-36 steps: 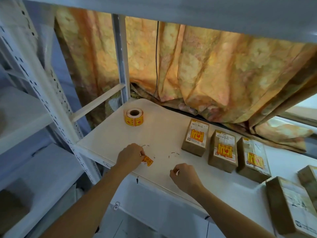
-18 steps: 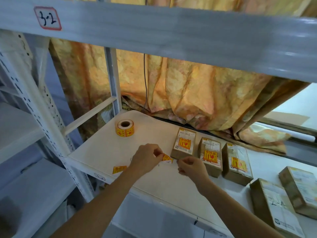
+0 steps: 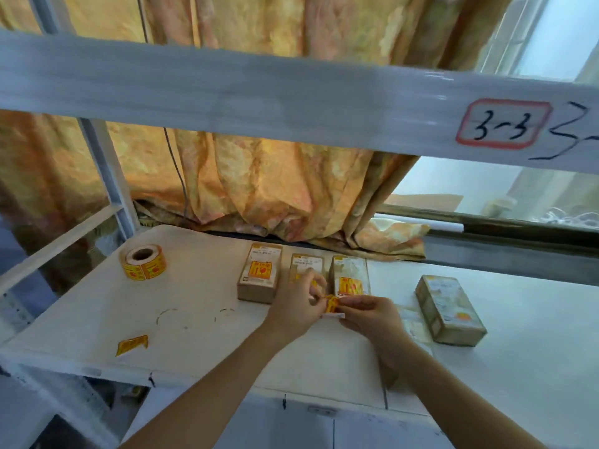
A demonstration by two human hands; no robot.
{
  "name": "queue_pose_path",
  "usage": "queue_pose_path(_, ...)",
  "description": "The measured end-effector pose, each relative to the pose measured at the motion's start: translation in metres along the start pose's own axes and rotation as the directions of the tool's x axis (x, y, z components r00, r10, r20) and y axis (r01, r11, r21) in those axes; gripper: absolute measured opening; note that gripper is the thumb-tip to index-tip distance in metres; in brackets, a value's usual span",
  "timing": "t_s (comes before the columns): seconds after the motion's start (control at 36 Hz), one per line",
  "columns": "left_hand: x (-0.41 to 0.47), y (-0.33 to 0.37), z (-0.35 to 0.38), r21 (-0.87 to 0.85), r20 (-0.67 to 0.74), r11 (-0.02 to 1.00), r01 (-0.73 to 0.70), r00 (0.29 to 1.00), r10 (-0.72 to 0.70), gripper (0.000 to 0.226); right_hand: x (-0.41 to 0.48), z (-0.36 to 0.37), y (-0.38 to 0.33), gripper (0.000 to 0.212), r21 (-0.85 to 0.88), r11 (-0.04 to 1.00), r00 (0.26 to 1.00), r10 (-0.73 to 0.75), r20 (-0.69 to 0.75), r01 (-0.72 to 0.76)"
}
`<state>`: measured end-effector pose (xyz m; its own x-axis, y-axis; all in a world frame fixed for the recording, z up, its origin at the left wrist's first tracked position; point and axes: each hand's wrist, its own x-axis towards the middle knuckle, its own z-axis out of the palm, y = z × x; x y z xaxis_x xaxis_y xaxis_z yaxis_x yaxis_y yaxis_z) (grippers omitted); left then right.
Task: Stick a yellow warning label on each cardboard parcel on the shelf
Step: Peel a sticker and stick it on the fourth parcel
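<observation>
Both hands meet over the white shelf point(image 3: 201, 299), pinching one yellow warning label point(image 3: 331, 303) between them; a white backing strip shows beneath it. My left hand point(image 3: 299, 306) holds its left side, my right hand point(image 3: 369, 314) its right. Behind them stand three cardboard parcels: the left parcel point(image 3: 259, 273) and the right parcel point(image 3: 350, 277) carry yellow labels, the middle parcel point(image 3: 306, 264) is partly hidden by my fingers. A further parcel point(image 3: 449, 307) lies to the right, and another is mostly hidden under my right forearm.
A roll of yellow labels point(image 3: 142, 262) stands at the shelf's back left. A loose yellow label piece point(image 3: 131, 345) lies near the front edge. An upper shelf beam point(image 3: 291, 95) marked 3-3 crosses overhead. An orange curtain point(image 3: 259, 183) hangs behind.
Both hands moved right together with the label, from the shelf's open middle to just in front of the three parcels. A loose label piece now lies near the front edge. The view shifted right.
</observation>
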<state>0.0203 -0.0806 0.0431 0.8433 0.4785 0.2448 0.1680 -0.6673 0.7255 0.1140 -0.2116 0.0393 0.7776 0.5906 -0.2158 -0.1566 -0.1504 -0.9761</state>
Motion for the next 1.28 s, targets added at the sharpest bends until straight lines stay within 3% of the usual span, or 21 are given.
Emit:
queue_pose_path(0.06, 0.002, 0.010, 0.015, -0.019, 0.036, 0.999, -0.037, 0.999, 0.038, 0.022, -0.006, -0.022, -0.002, 0.009, 0.010, 1.000, 1.000, -0.002, 0.011, 0.002)
queue_pose_path(0.22, 0.003, 0.037, 0.054, -0.031, 0.110, 0.993, -0.117, 0.987, 0.119, 0.016, -0.020, -0.080, 0.000, 0.034, -0.136, 0.989, 0.998, -0.059, 0.023, 0.061)
queue_pose_path(0.42, 0.006, 0.050, 0.084, -0.045, 0.153, 0.981, -0.189, 0.969, 0.193, 0.010, -0.032, -0.113, -0.001, 0.030, -0.196, 0.975, 0.994, -0.101, 0.033, 0.105)
queue_pose_path(0.53, 0.008, 0.058, 0.097, -0.004, 0.166, 0.974, -0.228, 0.960, 0.226, 0.020, -0.032, -0.127, 0.001, 0.032, -0.279, 0.954, 0.994, -0.108, 0.026, 0.111)
queue_pose_path(0.72, 0.011, 0.069, 0.122, 0.022, 0.172, 0.977, -0.212, 0.963, 0.206, 0.028, -0.019, -0.147, 0.012, 0.034, -0.487, 0.864, 0.992, -0.119, 0.045, 0.126)
queue_pose_path(0.94, 0.007, 0.063, 0.139, 0.110, 0.223, 0.980, -0.165, 0.965, 0.137, 0.034, -0.004, -0.148, 0.028, 0.038, -0.604, 0.789, 0.994, -0.097, 0.053, 0.109)
queue_pose_path(1.11, 0.007, 0.063, 0.145, 0.122, 0.214, 0.985, -0.124, 0.972, 0.096, 0.030, 0.006, -0.145, 0.032, 0.025, -0.685, 0.719, 0.993, -0.104, 0.059, 0.117)
queue_pose_path(1.28, 0.007, 0.059, 0.149, 0.168, 0.228, 0.979, -0.119, 0.970, 0.079, 0.021, 0.010, -0.140, 0.036, 0.024, -0.743, 0.656, 0.991, -0.103, 0.088, 0.134)
